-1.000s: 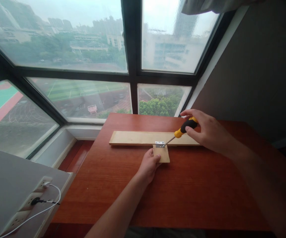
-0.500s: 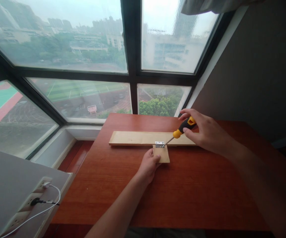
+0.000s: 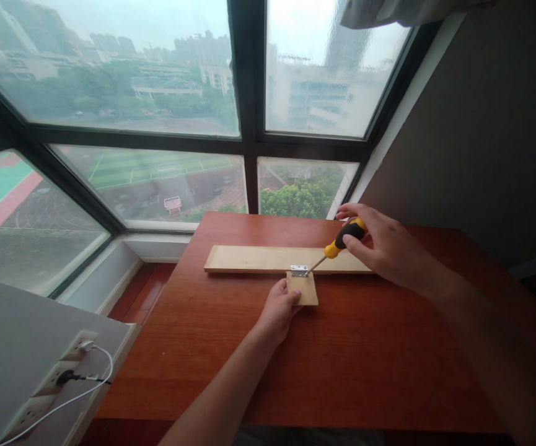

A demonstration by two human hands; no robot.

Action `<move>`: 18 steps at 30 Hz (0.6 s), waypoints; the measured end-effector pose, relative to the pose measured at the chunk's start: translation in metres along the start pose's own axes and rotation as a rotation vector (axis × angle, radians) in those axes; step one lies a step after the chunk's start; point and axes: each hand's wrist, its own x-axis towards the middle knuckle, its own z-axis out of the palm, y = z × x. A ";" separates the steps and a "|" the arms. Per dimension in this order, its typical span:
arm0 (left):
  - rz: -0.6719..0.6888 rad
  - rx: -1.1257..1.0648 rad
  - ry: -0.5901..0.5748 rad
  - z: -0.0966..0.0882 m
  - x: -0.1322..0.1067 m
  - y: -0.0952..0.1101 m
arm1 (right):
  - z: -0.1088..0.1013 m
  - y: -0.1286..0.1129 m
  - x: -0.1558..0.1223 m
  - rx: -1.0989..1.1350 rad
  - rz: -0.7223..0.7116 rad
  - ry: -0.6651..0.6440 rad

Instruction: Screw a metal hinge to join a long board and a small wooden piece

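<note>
My right hand [image 3: 383, 248] is closed round the black and yellow handle of a screwdriver [image 3: 339, 243]. Its thin shaft slants down to the left and its tip rests on a small silver hinge [image 3: 299, 270]. The hinge sits where a long pale wooden board [image 3: 253, 259] meets a small pale wooden block [image 3: 305, 292]. My left hand [image 3: 279, 310] pinches the left edge of that block and presses it flat on the red-brown table [image 3: 342, 359].
Large windows [image 3: 156, 124] rise behind the table's far edge. A grey wall [image 3: 491, 124] stands at the right. At the lower left a white power strip [image 3: 54, 384] with a white cable and a black plug lies on a grey surface.
My right hand's fingers have shifted slightly on the screwdriver handle, which has turned a little. The boards, the hinge and my left hand have stayed in place.
</note>
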 end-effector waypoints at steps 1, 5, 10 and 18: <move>0.002 0.000 -0.001 0.000 0.000 0.000 | -0.001 0.000 0.000 0.046 -0.014 -0.014; 0.007 0.013 -0.003 -0.001 0.001 -0.001 | 0.002 0.002 0.001 -0.044 0.001 -0.004; 0.003 0.033 -0.004 -0.001 0.001 -0.001 | 0.007 0.004 0.001 -0.257 0.061 0.061; 0.009 0.015 -0.004 -0.001 0.000 0.000 | -0.001 0.003 0.000 0.053 -0.015 -0.075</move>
